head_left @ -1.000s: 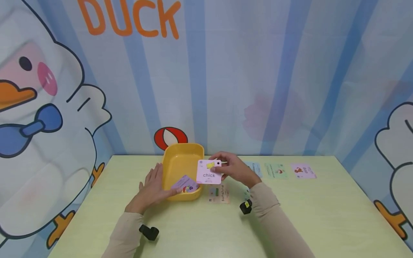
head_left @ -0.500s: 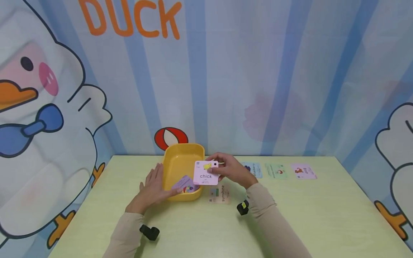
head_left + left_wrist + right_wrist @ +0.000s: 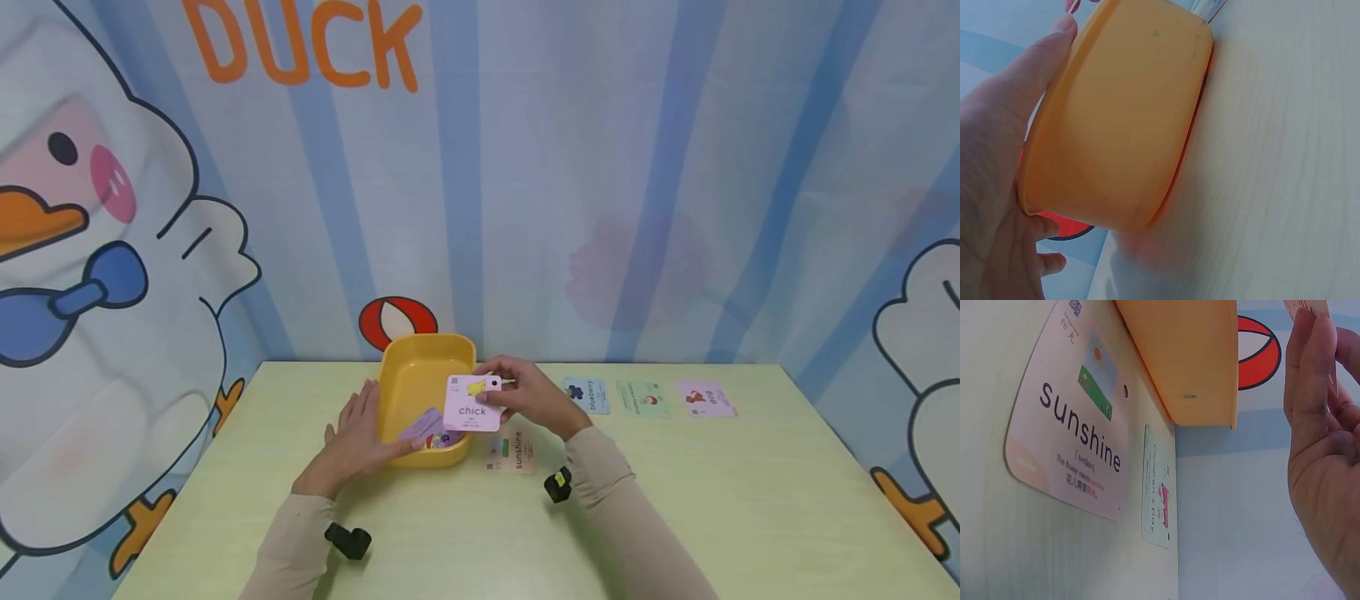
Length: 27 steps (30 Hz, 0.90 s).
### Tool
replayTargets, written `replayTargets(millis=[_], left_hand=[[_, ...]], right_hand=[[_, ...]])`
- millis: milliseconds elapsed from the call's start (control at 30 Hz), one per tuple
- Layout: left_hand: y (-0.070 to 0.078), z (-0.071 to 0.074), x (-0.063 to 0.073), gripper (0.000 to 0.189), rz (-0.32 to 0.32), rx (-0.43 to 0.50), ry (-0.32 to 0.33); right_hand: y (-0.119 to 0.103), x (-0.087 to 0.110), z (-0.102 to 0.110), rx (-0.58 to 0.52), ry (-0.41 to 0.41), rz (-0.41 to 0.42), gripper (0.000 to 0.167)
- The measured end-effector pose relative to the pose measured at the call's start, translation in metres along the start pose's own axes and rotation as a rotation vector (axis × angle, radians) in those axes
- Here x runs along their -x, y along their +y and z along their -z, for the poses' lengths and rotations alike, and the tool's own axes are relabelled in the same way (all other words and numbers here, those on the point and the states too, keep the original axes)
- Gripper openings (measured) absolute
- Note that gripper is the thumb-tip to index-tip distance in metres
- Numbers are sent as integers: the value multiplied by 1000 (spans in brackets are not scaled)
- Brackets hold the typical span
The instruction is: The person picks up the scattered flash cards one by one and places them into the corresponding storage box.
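In the head view my right hand [image 3: 534,395] pinches a pink-white flashcard [image 3: 472,403] printed "chick" with a yellow chick, between thumb and fingers. The card is held over the right edge of a yellow plastic tray [image 3: 390,343]. In the right wrist view only a corner of the card [image 3: 1311,306] shows above the fingers. My left hand [image 3: 354,437] rests against the tray's left side with straight fingers, its thumb stretched over the near rim. A purple flashcard [image 3: 427,425] lies in the tray's near end, partly overlapped by the thumb.
On the pale table [image 3: 465,533] lie a sunshine card [image 3: 510,452] beside the tray, a blueberry card [image 3: 587,396], a green card [image 3: 642,399] and a dog card [image 3: 707,398]. The right wrist view shows a Children's Day card [image 3: 1156,490]. A duck-print curtain [image 3: 525,167] stands behind.
My right hand has moved slightly left with the chick card, further over the tray. The blueberry card is now more fully visible. The left hand and tray stay still.
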<state>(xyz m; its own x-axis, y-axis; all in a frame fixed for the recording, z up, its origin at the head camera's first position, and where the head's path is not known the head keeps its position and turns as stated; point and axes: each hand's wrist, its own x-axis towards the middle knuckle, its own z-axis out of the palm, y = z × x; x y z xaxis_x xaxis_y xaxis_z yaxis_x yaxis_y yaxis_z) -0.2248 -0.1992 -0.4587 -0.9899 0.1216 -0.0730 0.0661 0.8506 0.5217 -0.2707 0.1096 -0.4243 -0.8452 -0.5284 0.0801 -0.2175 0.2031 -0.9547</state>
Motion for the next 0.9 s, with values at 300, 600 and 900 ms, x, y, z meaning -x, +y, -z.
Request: replayTargets(millis=[300, 600, 900], left_hand=[[-1, 1, 1, 132, -8, 7, 1], [3, 3, 3, 133, -8, -3, -13], [2, 2, 2, 134, -5, 5, -9]], right_hand=[[0, -2, -5, -24, -8, -1, 38], [2, -4, -11, -32, -4, 1, 36], [3, -8, -15, -34, 5, -8, 36]])
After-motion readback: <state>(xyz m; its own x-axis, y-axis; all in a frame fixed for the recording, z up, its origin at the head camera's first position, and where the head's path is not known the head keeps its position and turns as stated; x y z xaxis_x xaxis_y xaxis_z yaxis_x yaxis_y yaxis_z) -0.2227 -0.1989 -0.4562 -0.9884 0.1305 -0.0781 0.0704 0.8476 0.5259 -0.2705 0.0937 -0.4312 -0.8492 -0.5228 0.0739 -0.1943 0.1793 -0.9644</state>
